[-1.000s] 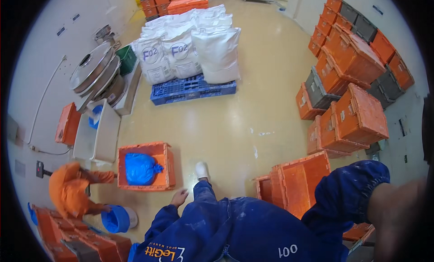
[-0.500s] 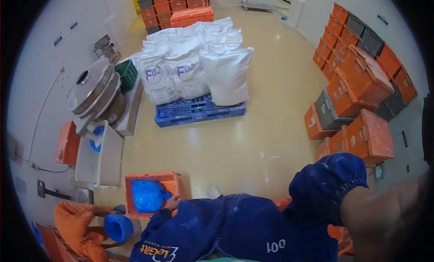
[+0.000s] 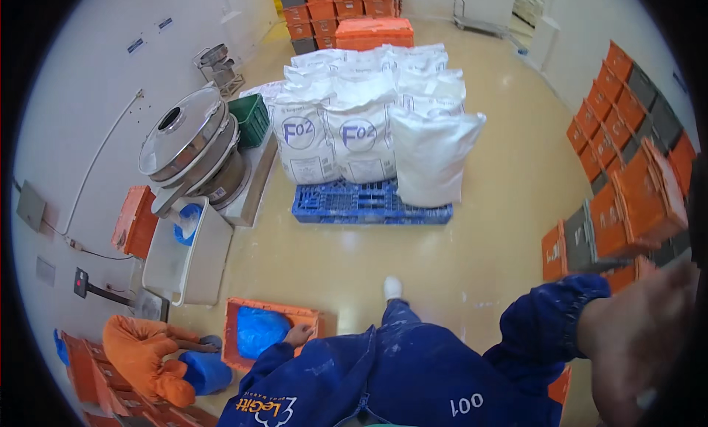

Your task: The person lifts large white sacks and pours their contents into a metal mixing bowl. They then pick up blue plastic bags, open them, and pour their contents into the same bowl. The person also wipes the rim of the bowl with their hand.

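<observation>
Down at the lower left, my left hand (image 3: 299, 335) reaches into the right end of an orange crate (image 3: 236, 359), its fingers curled in. It lies beside a blue plastic bag (image 3: 262, 332) in the crate; what its fingers close on is hidden. My right hand (image 3: 640, 337) is raised close to the camera at the right rim, blurred, its fingers partly lost in the dark border. I cannot make out anything in it. Both arms wear dark blue sleeves.
White sacks (image 3: 431, 158) stand on a blue pallet (image 3: 369, 214) ahead. At left are a round metal sifter (image 3: 188, 139) and a white tub (image 3: 214, 261). A person in orange (image 3: 144, 353) bends over a blue-lined bucket (image 3: 206, 373). Orange and grey crates (image 3: 616, 121) line the right wall.
The view has shifted, so the pallet, sacks and crate sit farther right in it. My foot has come into sight ahead. My left hand stays at the crate; my right stays raised.
</observation>
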Action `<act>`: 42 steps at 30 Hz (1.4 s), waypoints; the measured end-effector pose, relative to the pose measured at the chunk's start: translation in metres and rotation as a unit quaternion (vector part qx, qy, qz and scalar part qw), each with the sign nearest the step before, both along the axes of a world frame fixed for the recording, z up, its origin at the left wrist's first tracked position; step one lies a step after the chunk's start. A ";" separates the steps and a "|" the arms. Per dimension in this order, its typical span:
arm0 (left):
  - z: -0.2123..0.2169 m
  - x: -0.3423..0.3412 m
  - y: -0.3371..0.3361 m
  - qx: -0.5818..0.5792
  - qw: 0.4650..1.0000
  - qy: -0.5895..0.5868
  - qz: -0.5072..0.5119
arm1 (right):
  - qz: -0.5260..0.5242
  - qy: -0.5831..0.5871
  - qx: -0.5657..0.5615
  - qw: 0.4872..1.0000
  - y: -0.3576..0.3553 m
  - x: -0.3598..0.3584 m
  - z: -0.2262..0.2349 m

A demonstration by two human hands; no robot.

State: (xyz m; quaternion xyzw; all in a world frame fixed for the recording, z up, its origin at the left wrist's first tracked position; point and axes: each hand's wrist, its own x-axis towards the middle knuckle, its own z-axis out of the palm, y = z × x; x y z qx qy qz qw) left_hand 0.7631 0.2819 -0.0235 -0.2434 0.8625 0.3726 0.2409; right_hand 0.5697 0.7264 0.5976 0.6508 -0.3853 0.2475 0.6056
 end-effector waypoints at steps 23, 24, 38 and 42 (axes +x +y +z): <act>-0.041 -0.141 -0.049 0.086 0.964 0.057 0.243 | -0.072 -0.543 0.711 0.440 -0.267 -0.395 -0.680; -0.054 -0.147 -0.066 0.059 0.982 0.064 0.169 | -0.072 -0.543 0.690 0.473 -0.273 -0.424 -0.679; -0.034 -0.167 -0.324 0.035 0.897 0.111 0.427 | -0.159 -0.320 0.838 0.413 -0.467 -0.441 -0.658; 0.016 -0.174 -0.390 0.121 0.856 0.090 0.495 | -0.047 -0.533 0.727 0.431 -0.553 -0.410 -0.636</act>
